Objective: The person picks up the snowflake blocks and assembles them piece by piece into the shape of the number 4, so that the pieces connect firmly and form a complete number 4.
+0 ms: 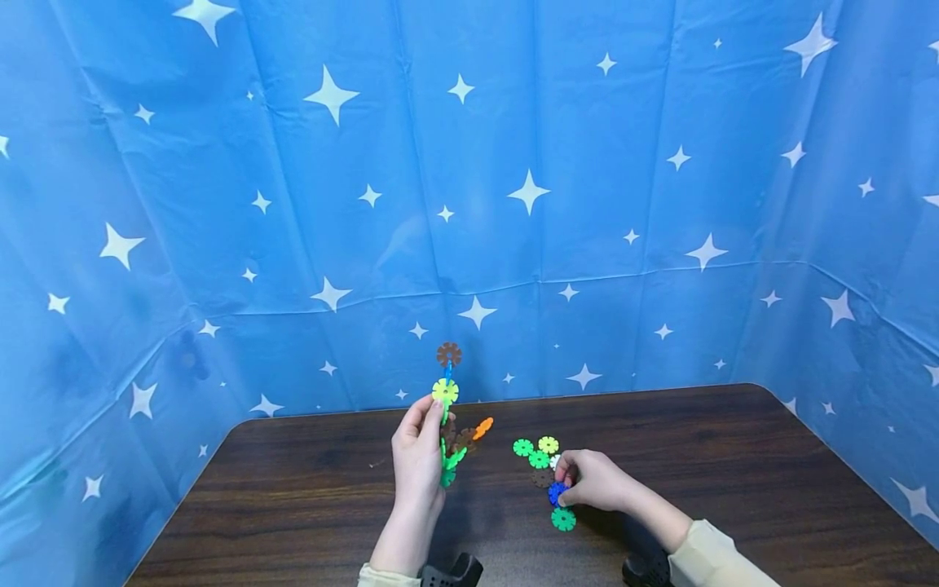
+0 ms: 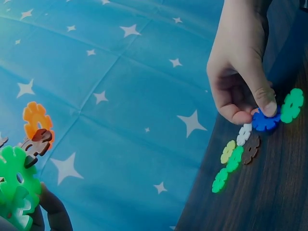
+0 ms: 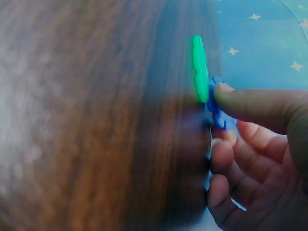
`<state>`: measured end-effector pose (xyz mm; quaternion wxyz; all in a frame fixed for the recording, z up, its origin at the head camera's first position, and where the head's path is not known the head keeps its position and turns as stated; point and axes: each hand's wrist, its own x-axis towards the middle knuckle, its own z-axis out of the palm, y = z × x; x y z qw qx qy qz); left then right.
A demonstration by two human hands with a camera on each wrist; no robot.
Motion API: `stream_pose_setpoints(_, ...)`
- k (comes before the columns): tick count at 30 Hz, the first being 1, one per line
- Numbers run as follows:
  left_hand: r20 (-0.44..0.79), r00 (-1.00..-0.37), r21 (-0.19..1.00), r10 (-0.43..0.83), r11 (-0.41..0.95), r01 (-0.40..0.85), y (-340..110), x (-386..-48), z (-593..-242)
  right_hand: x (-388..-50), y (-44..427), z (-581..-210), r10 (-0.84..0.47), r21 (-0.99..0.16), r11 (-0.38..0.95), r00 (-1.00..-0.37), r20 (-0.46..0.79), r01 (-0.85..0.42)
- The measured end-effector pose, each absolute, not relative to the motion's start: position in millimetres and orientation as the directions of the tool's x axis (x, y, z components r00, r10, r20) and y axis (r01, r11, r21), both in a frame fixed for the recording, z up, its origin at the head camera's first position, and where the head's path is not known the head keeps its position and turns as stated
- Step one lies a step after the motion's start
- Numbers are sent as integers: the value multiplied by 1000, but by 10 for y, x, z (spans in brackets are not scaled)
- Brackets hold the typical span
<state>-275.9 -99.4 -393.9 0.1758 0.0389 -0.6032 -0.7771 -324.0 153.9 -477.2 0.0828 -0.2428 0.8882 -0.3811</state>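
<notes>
My left hand (image 1: 420, 456) holds up a joined chain of notched plastic snowflake discs. A brown disc (image 1: 449, 353) tops it, with a blue one edge-on below, then a yellow disc (image 1: 444, 391) by the thumb. Lower down, green discs (image 2: 18, 171), brown ones and an orange disc (image 2: 37, 120) branch off to the right. My right hand (image 1: 597, 481) pinches a dark blue snowflake disc (image 2: 266, 120) between thumb and fingers, low over the table. Just beside it lies a green disc (image 1: 563, 519). The fingers partly cover a white disc (image 1: 555, 462).
Beyond the right hand, loose discs lie on the dark wood table (image 1: 308, 497): a yellow disc (image 1: 548, 444), two green discs (image 1: 539, 459) and a brown disc (image 1: 542, 478). A blue star-patterned curtain (image 1: 484, 244) hangs behind the table and along both sides.
</notes>
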Motion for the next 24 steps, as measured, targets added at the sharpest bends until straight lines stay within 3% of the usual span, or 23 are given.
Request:
stream_pose_setpoints(6,149,-937,954,-318,-204,221,-989,-2768,-3945,-3257,1554,-4583,-513,-772,526,-857,47,-357)
stream_pose_setpoints(12,153,-940,954,-305,-201,221,-981,-2767,-3946,-3276,1473,-4205,-475,-837,397,-864,163,-376)
stream_pose_setpoints(18,148,-942,954,-303,-208,217,-974,-2771,-3947,-3238,1267,-3920,-370,-952,116,-902,224,-284)
stream_pose_setpoints(24,149,-943,952,-299,-216,218,-967,-2765,-3948,-3210,1044,-3869,-290,-971,-148,-931,223,-187)
